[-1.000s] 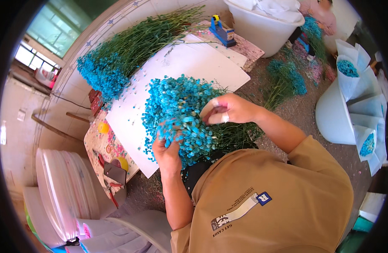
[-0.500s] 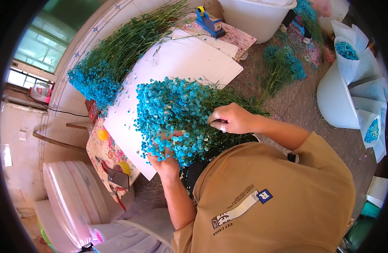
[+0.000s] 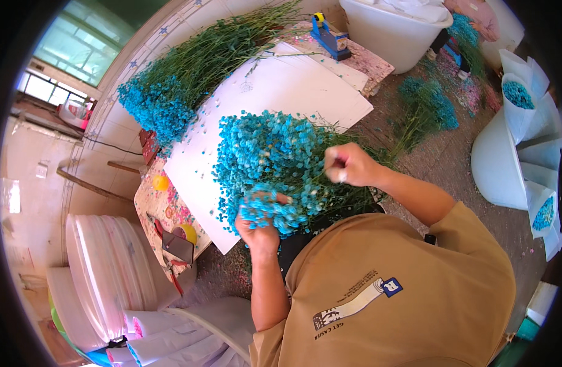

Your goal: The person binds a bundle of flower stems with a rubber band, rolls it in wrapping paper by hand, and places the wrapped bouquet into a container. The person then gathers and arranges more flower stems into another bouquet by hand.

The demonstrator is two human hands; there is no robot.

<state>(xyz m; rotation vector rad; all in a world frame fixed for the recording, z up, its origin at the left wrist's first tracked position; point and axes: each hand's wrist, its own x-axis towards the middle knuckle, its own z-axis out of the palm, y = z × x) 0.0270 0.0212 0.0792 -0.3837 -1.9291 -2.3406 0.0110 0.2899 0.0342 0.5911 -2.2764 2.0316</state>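
A large bunch of blue-dyed baby's breath [image 3: 265,144] lies in front of me, its flower heads to the left and green stems to the right. At its near left edge my left hand [image 3: 260,237] is closed on some blue sprigs; blurred blossoms hide part of the fingers. Just above the stems, my right hand [image 3: 356,166] is curled, with white tape on its fingers. It is smeared by motion, and anything in its grasp cannot be made out. White paper sheets [image 3: 311,85] lie under and beyond the bunch.
Another blue bunch [image 3: 155,107] lies far left. A blue tape dispenser [image 3: 331,40] stands at the back, near a white tub [image 3: 394,33]. Pliers and a phone [image 3: 178,248] lie on the left board. Paper-wrapped bouquets [image 3: 518,98] fill a tub at right. Another person [image 3: 479,18] is at the far right.
My right hand has come up off the stems, its fingers now curled. My left hand has lifted slightly with blue sprigs in front of it. The whole view has shifted a little.
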